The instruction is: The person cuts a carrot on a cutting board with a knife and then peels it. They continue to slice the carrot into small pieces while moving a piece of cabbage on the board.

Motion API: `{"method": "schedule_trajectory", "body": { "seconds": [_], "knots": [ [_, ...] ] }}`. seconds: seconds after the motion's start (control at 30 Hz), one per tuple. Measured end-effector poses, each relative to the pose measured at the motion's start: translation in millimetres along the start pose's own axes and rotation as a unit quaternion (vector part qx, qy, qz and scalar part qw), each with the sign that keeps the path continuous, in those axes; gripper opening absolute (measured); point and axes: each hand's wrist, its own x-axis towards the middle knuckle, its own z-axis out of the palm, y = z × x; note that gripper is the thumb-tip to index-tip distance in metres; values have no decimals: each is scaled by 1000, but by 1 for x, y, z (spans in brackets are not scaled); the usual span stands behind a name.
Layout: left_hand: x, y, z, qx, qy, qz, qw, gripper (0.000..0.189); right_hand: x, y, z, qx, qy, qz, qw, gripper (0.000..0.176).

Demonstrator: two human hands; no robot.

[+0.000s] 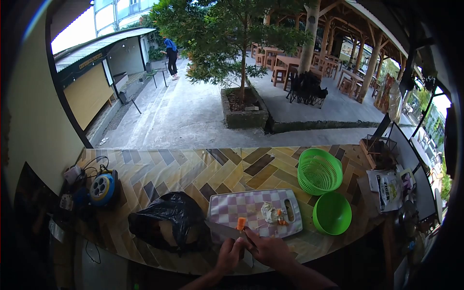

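Note:
My left hand (229, 254) is closed, close against my right, on what looks like the lower end of a carrot (241, 223); its orange tip points up. My right hand (268, 250) is closed round a knife (223, 230) whose blade reaches left, just beside the carrot. The handle is hidden in the fingers. Both hands are at the front edge of a pink-and-white checked cutting board (232, 203). On its right part lie a crumpled whitish thing (268, 211) and small orange pieces (281, 217).
Left of the board sits a black plastic bag (183, 210) with something brownish showing. A green basket (320, 171) and a green bowl (332, 213) stand right. A cable reel (103, 187) is far left, packets (388, 191) far right. Beyond the table, a person (171, 55) stands near steps.

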Motion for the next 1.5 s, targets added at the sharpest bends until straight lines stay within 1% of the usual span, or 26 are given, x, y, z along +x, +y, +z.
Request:
{"method": "schedule_trajectory", "body": {
  "seconds": [0.1, 0.2, 0.4, 0.5, 0.6, 0.7, 0.8, 0.9, 1.0, 1.1, 1.23, 1.3, 1.4, 1.5],
  "knots": [
    [3, -2, -3, 50, 10, 5, 999, 24, 1, 0, 2, -9, 5, 1, 1000, 49],
    [9, -10, -8, 65, 11, 6, 998, 26, 1, 5, 8, -13, 17, -7, 1000, 50],
    [10, -1, -6, 91, 7, -22, 996, 32, 2, 6, 3, -17, -8, 6, 1000, 53],
    [12, 8, -9, 100, -54, -46, 992, 34, 3, 9, 5, -1, -6, 3, 1000, 53],
    [15, 1, -14, 49, -105, -23, 993, 24, 3, 11, 1, 19, -20, -7, 1000, 54],
    [15, -9, -11, -40, -43, -26, 998, 21, 1, 14, 1, 30, -37, -22, 999, 55],
    [9, 0, -12, -49, -101, -34, 993, 23, -1, 17, -1, 35, -81, -18, 996, 56],
    [6, 6, -8, -28, -88, -28, 995, 18, -3, 15, -4, 43, -61, -30, 997, 55],
    [6, 0, -5, 7, -35, -18, 999, 17, -4, 12, -8, 17, -56, -35, 998, 54],
    [4, 3, -8, -30, -71, -48, 996, 22, -4, 14, -5, -3, -48, -49, 998, 56],
    [6, -12, -14, -45, -78, -48, 995, 28, -2, 12, -3, -24, -26, -46, 998, 54],
    [5, -9, -13, -71, -100, -52, 991, 32, -2, 10, -2, -38, -21, -42, 998, 53],
    [4, 4, -9, -69, -125, -55, 988, 37, -1, 6, -7, -23, -22, -23, 999, 51],
    [8, -3, -10, -86, -106, -76, 988, 39, -1, 8, -2, -25, -9, -31, 999, 51]
  ]
}}
